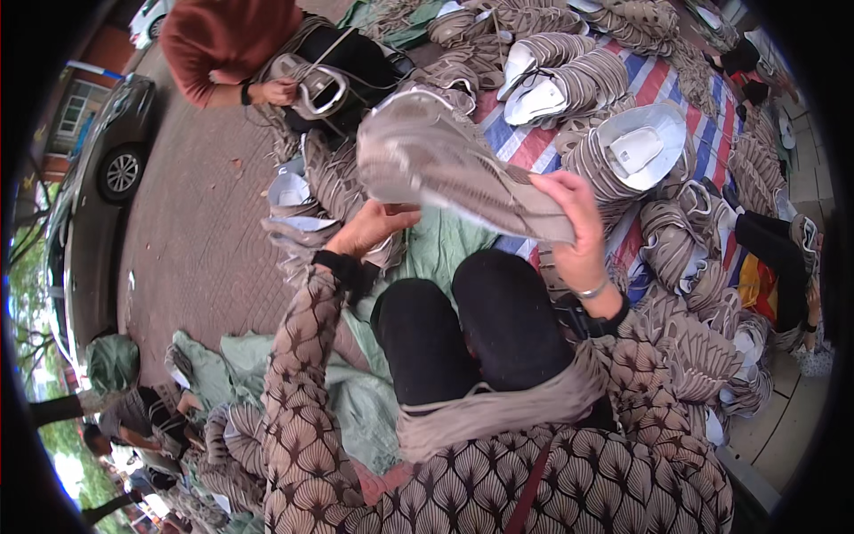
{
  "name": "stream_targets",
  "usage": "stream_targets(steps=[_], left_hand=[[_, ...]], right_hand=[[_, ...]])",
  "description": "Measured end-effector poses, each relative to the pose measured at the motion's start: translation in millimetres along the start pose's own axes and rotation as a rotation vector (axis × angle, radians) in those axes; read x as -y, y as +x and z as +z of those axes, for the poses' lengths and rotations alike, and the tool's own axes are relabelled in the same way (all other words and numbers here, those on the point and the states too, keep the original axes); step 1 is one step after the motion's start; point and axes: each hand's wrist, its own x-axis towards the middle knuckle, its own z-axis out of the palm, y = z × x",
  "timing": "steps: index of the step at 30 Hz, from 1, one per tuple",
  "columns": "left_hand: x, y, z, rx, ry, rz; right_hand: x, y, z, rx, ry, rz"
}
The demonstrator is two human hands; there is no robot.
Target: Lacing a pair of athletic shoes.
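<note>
A taupe shoe upper (454,165) with a pale lower edge is held up above my knees, its left end smeared by motion. My right hand (578,227) grips its right end, thumb on top. Just below its rounded left end is my left hand (369,227), fingers stretched out; whether they touch the upper, I cannot tell. Across my lap lies a thick bundle of beige laces (503,409). Stacked shoe uppers (334,173) lie beyond my left hand, and a nested stack with white linings (636,147) stands to the right.
Ahead on the left, a person in a rust-red top (231,44) holds another upper (320,86). Striped sheeting (534,133) and green sheeting (445,249) cover the ground. More uppers (694,347) are heaped at right. A dark car (102,178) stands at left. Other people work at both sides.
</note>
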Motion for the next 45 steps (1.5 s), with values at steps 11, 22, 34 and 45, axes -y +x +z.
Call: stream_targets(steps=[11, 22, 34, 45], left_hand=[[-18, -115, 29, -0.160, 0.349, 0.193], [12, -103, 100, -0.212, 1.130, 0.418], [29, -194, 169, -0.222, 0.583, 0.618], [-3, -243, 187, 0.412, -0.033, 0.342]], right_hand=[[87, -168, -27, 0.698, -0.756, -0.284], [71, -158, -54, 0.594, -0.085, -0.067], [78, -171, -63, 0.727, -0.302, -0.058], [164, -100, -113, 0.545, -0.195, -0.104]])
